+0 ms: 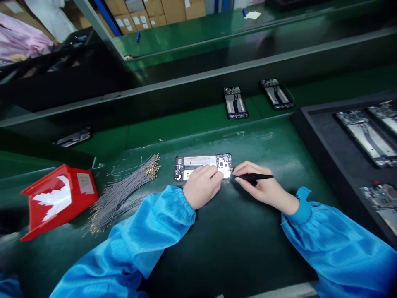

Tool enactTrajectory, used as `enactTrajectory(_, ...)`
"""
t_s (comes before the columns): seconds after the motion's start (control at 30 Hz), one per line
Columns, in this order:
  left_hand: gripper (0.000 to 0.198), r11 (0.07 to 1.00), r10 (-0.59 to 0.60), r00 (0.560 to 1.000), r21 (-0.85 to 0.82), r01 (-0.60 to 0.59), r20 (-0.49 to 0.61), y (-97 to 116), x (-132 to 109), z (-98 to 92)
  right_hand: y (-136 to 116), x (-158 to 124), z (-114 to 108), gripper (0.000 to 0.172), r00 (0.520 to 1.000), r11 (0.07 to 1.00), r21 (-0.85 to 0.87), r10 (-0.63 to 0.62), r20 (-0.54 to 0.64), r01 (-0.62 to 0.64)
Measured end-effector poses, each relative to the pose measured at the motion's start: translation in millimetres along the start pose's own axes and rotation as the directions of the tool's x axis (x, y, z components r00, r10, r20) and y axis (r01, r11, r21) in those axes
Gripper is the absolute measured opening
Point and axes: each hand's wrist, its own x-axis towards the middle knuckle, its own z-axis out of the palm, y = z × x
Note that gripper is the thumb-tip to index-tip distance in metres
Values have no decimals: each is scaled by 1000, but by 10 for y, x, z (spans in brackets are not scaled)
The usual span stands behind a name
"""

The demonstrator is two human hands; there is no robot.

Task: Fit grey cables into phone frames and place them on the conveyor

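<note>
An opened phone (198,162), its circuit boards bare, lies flat on the green bench (235,231) just in front of the person. The left hand (203,185) rests on its near edge with curled fingers, pinning it down. The right hand (260,186) pinches black tweezers (256,177), whose tip points at the phone's right end. A bundle of thin grey cables (124,192) lies to the left, with a red bin (58,198) beyond it. Two more opened phones (235,102) (276,94) sit on the belt behind, and a black tray (313,124) stands at the right.
</note>
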Motion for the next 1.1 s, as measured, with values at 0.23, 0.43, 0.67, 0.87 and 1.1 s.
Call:
enactTrajectory(0.23,20,998,-11,1000,-59,11,12,-23,3,21,79,11,3,4,995,991,91,95,-14,-93)
enactTrajectory(0.43,20,999,-7,1000,-43,7,11,-14,6,8,85,3,18,4,991,984,125,131,-24,-127)
enactTrajectory(0.67,21,999,-8,1000,-50,8,9,-18,-3,17,84,4,15,4,992,987,109,120,-24,-117)
enactTrajectory(0.87,20,999,-5,1000,-42,6,24,-14,5,-2,11,-5,1,7,1000,1000,-15,-8,12,9)
enactTrajectory(1.1,21,997,-7,1000,-75,8,7,-24,22,10,9,12,-20,7,999,1000,-12,-17,29,18)
